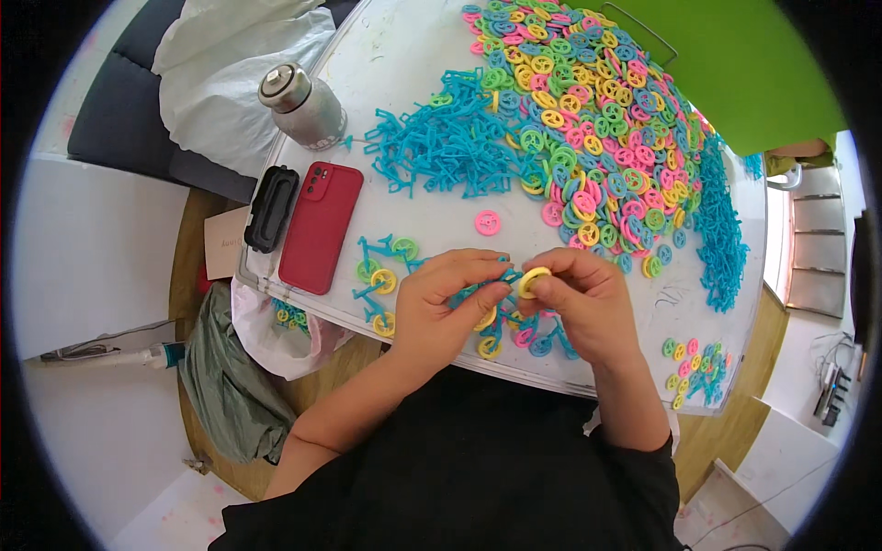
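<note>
At the frame's centre, the right hand (588, 308) pinches a yellow wheel (532, 280) while the left hand (446, 308) grips a blue frame (478, 294) above the tabletop (404, 92); pressing squarely, wheel aligned to the frame's peg, looks wisest.

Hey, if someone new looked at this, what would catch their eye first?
First the big heap of small plastic wheels in pink, yellow, green and blue, spread over the far side of the white table. Then the left hand and right hand at the near edge, pinching a yellow wheel.
</note>
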A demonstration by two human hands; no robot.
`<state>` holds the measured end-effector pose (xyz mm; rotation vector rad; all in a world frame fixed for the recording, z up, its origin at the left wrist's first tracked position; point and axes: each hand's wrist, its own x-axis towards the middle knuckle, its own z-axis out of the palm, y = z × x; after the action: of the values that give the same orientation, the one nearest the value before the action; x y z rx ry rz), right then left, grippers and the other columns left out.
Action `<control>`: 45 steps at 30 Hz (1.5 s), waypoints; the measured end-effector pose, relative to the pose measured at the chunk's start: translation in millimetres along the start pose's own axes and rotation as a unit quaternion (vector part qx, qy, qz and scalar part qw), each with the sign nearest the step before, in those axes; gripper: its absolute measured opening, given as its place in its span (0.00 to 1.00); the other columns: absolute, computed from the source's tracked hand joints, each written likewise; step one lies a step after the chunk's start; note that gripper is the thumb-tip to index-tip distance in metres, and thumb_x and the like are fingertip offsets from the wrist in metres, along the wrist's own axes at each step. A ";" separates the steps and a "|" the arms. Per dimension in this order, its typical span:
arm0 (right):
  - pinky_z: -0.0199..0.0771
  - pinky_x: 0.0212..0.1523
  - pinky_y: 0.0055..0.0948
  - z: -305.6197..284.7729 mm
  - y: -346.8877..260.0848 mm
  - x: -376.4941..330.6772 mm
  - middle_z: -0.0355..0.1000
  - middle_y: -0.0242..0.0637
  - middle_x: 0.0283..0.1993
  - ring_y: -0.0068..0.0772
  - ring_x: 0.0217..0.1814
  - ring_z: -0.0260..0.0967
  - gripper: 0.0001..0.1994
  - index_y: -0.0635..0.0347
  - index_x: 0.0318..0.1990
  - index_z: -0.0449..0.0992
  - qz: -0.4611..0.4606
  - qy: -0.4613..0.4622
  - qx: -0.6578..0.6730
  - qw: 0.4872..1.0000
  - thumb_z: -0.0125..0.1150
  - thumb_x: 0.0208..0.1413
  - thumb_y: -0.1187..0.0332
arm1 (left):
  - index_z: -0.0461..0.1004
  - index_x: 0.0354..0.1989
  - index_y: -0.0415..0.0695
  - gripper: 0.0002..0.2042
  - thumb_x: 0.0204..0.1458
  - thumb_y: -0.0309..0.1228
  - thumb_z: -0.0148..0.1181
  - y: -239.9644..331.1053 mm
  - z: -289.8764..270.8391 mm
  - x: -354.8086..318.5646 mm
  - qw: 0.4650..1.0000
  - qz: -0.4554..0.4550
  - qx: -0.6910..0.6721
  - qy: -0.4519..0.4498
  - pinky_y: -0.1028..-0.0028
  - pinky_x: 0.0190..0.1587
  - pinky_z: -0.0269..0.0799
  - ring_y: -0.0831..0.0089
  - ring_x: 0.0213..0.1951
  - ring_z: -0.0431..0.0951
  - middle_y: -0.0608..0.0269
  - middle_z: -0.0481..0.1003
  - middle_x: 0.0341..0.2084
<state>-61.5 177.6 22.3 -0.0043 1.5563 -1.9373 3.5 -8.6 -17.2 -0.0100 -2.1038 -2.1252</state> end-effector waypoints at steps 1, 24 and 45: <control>0.80 0.39 0.26 0.7 6.6 0.0 0.77 0.38 0.39 0.26 0.37 0.77 0.07 0.66 0.44 0.76 -0.032 0.001 0.002 0.999 0.62 0.60 0.73 | 0.79 0.44 0.37 0.11 0.52 0.15 0.63 -0.3 3.7 0.2 1.000 0.000 0.000 -0.002 0.73 0.51 0.73 0.70 0.50 0.77 0.55 0.77 0.48; 0.71 0.33 0.21 -4.7 17.2 -17.7 0.74 0.32 0.36 0.20 0.37 0.70 0.16 0.64 0.55 0.76 -0.252 0.024 -0.259 0.932 0.60 0.59 0.79 | 0.78 0.46 0.41 0.19 0.44 0.27 0.74 19.8 12.2 0.3 0.981 0.057 0.184 0.005 0.66 0.47 0.75 0.58 0.44 0.81 0.56 0.80 0.42; 0.69 0.29 0.21 -14.6 13.4 -20.0 0.73 0.36 0.32 0.22 0.28 0.70 0.14 0.62 0.52 0.77 0.043 -0.028 -0.053 0.997 0.60 0.58 0.77 | 0.76 0.45 0.45 0.20 0.42 0.30 0.73 3.6 15.1 -7.4 0.903 0.249 0.350 0.004 0.58 0.41 0.74 0.58 0.38 0.79 0.63 0.80 0.36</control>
<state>-44.9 198.7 13.9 -0.0360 1.5957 -1.7720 9.7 7.1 -14.2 -0.4046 -2.3976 -1.0244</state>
